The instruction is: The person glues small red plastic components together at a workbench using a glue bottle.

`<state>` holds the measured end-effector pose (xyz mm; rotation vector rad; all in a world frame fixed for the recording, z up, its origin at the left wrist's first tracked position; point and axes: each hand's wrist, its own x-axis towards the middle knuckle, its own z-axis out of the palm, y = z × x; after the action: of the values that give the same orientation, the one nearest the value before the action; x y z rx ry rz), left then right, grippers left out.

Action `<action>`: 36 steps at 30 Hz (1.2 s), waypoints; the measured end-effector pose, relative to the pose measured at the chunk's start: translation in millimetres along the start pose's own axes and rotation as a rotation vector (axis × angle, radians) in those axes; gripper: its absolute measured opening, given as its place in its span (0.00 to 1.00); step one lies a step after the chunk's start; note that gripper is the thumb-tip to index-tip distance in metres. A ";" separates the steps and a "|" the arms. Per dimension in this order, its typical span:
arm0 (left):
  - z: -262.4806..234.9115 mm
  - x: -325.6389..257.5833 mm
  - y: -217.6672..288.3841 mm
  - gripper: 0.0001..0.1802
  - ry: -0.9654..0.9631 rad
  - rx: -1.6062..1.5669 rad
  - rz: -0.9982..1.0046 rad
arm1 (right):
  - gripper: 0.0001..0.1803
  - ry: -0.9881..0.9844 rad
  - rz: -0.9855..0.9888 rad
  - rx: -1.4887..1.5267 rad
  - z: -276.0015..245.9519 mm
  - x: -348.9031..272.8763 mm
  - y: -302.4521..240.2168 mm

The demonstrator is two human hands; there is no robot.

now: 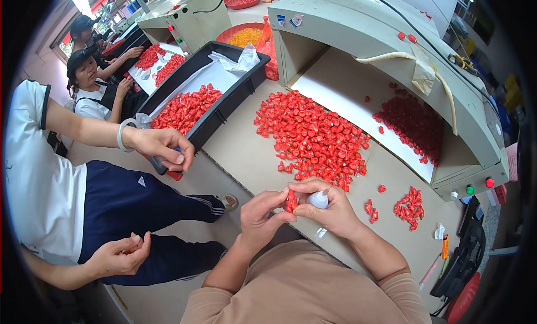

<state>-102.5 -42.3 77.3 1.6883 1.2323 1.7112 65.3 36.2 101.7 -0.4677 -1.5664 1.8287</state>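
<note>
In front of my chest, my left hand [259,214] is closed, pinching a small red plastic figure [291,201] between thumb and fingers. Closed around a small white squeeze bottle [318,200], my right hand [339,213] has its fingertips against the same red figure. The bottle's tip points up past my fingers. Just beyond both hands, a large heap of similar red pieces [313,135] spreads over the table [246,150]. To the right lie a smaller group of red pieces [410,207] and a few loose ones.
A machine with an open tunnel [358,27] stands behind the heap, more red pieces inside. At the left is a black tray [215,125] of red pieces. Beside me stands a person in a white shirt [47,184]; others sit farther back. An orange lighter [445,247] lies at right.
</note>
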 end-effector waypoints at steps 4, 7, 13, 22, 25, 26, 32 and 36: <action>0.6 0.2 -0.7 0.27 0.005 -0.021 -0.010 | 0.22 0.003 0.009 0.011 0.4 0.0 0.8; 0.2 0.7 -0.8 0.27 0.004 -0.027 -0.007 | 0.21 0.004 0.002 0.005 0.7 0.1 1.3; -2.2 1.1 0.0 0.26 -0.003 -0.014 -0.006 | 0.21 0.001 0.023 0.020 1.7 1.3 1.7; 0.1 3.6 5.4 0.25 -0.007 -0.048 -0.026 | 0.21 0.051 -0.030 -0.083 2.1 0.8 -3.2; -2.2 0.1 4.5 0.26 -0.007 -0.049 -0.055 | 0.21 0.044 -0.024 -0.056 3.5 2.0 -2.6; -3.1 0.0 4.7 0.26 -0.015 -0.050 -0.045 | 0.21 0.038 -0.021 -0.040 4.0 1.7 -2.4; -4.5 1.2 5.8 0.25 -0.022 -0.062 -0.030 | 0.22 0.047 -0.009 -0.023 5.1 0.2 -1.2; -3.0 -3.7 4.4 0.25 -0.021 -0.099 -0.049 | 0.21 0.035 0.004 -0.001 6.6 -1.5 -3.0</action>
<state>-103.5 -48.5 79.3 1.6019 1.1509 1.6929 62.8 30.6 105.7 -0.5014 -1.5436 1.8132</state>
